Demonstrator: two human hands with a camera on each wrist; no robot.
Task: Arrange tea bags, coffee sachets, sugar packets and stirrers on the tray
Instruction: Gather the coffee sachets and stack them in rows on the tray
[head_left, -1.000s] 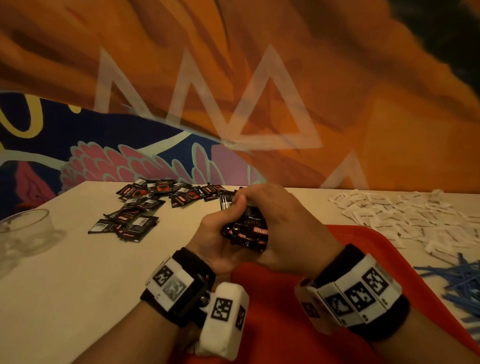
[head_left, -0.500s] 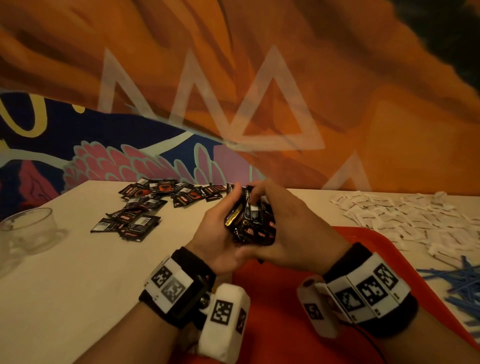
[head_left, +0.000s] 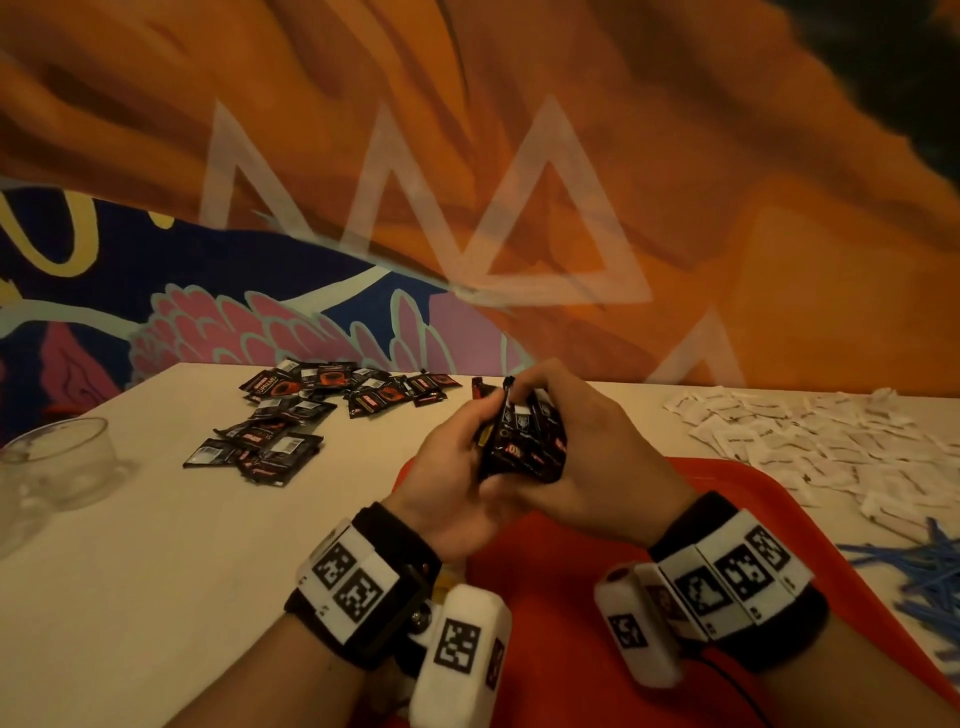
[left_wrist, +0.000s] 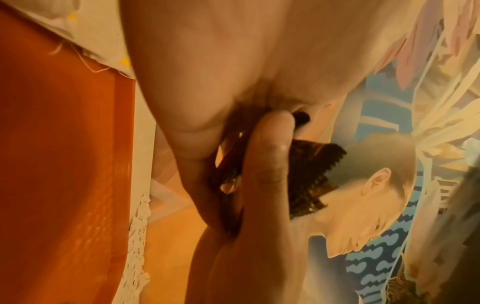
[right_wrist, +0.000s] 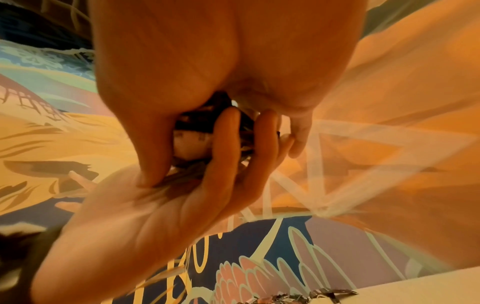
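grip: coffee sachets (head_left: 522, 441) bunched upright, clamped between left hand (head_left: 452, 467) and right hand (head_left: 597, 452) | tray (head_left: 727, 488) found right beneath grip

The coffee sachets (head_left: 522, 441) are glossy black with red and white print, as are the loose ones (head_left: 291, 415) on the cream worktop (head_left: 156, 571). The tray (head_left: 571, 597) is bright red. The sugar packets (head_left: 810, 441) are white, the stirrers (head_left: 919, 577) blue. The wristbands (head_left: 363, 587) are black with black-and-white square markers. The wall mural (head_left: 675, 156) is orange, with navy and pink feathers.
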